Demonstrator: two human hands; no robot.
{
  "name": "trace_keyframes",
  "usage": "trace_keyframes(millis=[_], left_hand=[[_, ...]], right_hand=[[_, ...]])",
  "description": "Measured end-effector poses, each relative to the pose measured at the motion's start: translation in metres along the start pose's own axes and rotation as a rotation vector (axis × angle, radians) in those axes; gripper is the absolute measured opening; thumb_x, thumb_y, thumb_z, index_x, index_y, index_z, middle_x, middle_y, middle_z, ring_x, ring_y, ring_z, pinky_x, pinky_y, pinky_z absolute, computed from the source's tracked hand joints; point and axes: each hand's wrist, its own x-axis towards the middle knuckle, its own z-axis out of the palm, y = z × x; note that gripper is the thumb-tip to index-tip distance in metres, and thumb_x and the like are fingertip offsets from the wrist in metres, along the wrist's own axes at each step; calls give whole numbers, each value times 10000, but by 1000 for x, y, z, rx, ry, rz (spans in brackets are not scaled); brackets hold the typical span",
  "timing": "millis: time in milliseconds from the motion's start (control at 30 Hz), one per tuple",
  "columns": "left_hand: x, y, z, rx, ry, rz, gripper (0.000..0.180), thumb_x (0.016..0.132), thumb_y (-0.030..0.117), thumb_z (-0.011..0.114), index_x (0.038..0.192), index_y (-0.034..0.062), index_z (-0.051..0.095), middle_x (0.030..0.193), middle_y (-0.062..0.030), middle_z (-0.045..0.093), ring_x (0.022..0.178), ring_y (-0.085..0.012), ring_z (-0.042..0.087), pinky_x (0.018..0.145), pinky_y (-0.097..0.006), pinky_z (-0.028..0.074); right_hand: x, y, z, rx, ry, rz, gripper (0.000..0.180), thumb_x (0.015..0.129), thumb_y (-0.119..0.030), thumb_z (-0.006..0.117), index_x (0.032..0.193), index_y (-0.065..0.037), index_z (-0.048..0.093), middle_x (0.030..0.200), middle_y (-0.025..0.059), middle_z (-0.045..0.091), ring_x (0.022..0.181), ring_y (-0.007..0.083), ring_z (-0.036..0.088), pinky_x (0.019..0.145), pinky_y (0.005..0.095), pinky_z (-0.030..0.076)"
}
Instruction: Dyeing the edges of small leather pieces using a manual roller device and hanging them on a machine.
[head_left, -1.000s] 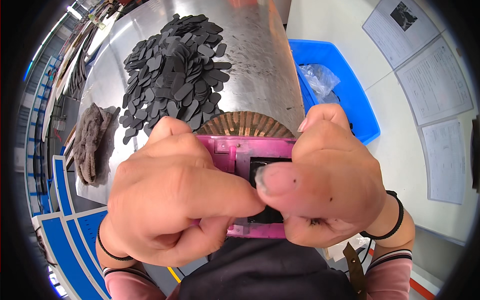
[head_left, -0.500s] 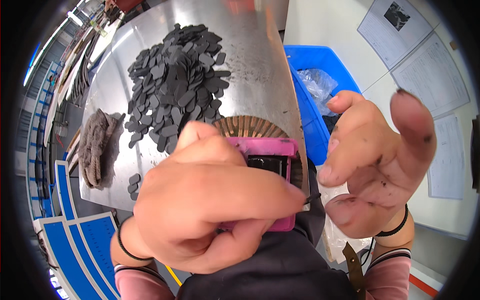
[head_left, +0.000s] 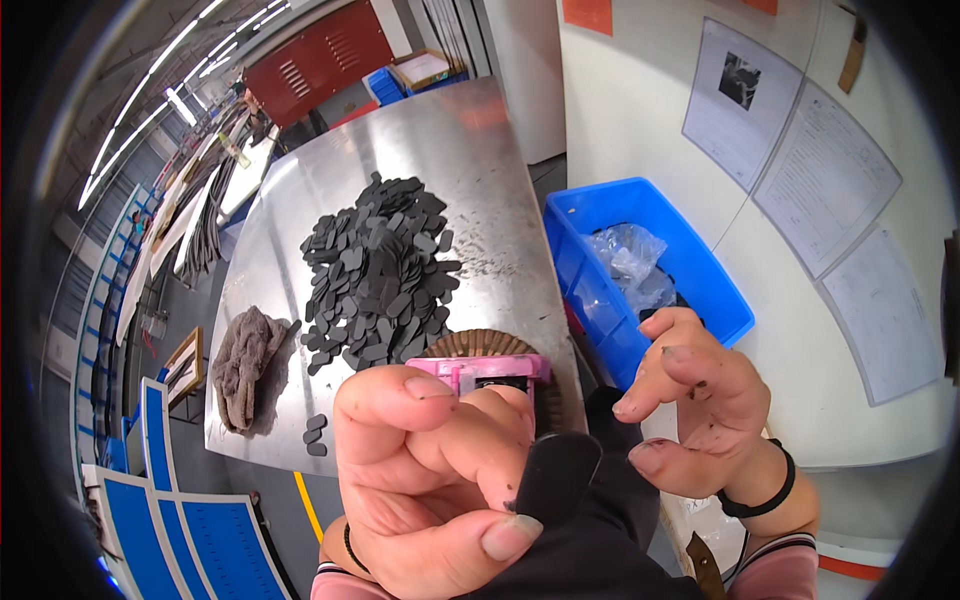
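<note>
My left hand is raised close to the camera, its thumb and finger pinching a black oval rubber-like piece by one end. To the right hovers my right hand, its smudged fingers apart and curved, holding nothing. Behind my left hand, at the table's near edge, a pink frame with a dark inside is partly hidden. It stands against a round brown ribbed piece. Farther back lies a large heap of similar black pieces.
The metal table carries a grey-brown cloth at left and a few loose black pieces near its front edge. A blue bin with clear plastic bags stands right, beside a wall with paper sheets.
My left hand has turned and come away from the pink frame, now showing the black piece in its pinch. My right hand has moved slightly lower. The view has tilted up.
</note>
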Motion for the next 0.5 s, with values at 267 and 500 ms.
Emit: trace_keyframes(millis=[267, 500], left_hand=[[0, -5, 41, -59, -67, 48, 773, 662, 125, 695, 1334, 174, 314, 590, 39, 462, 582, -131, 424, 726, -371, 331], [3, -20, 88, -217, -164, 44, 737, 678, 81, 656, 1339, 160, 339, 598, 16, 467, 589, -137, 431, 787, -377, 354]], right_hand=[[-19, -20, -28, -93, 61, 18, 505, 636, -51, 689, 1122, -12, 558, 764, 8, 639, 707, 145, 564, 809, 381, 372], [-38, -38, -61, -202, 127, 42, 490, 631, 10, 677, 1107, -5, 560, 760, 20, 646, 705, 147, 585, 827, 369, 371]])
